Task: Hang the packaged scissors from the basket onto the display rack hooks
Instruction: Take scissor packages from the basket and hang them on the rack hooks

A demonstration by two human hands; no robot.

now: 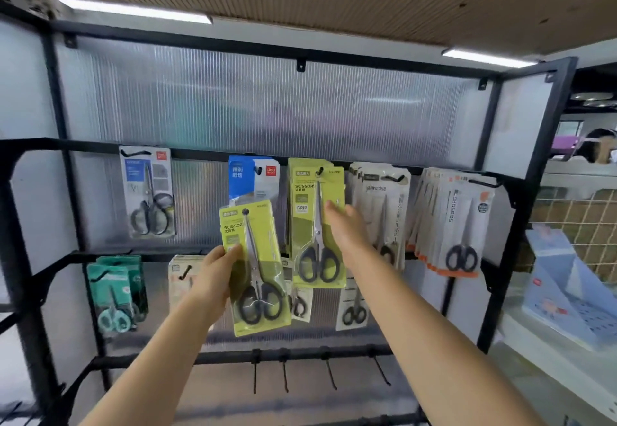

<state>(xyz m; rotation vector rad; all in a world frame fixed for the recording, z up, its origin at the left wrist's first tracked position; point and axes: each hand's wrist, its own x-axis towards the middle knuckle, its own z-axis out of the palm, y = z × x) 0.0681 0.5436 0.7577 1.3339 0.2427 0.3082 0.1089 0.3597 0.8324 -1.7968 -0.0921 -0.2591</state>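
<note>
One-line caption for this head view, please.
Left hand holds a yellow-green scissors pack while the open right hand touches matching packs hanging on the rack hook.

A stationery shop aisle: a black metal display rack [521, 192] runs from nine to three o'clock, its hooks [394, 178] carrying rows of carded scissors packs [447, 222]. Strip lights [133, 10] at twelve, and boxed goods [567, 295] shelved at three o'clock.
</note>
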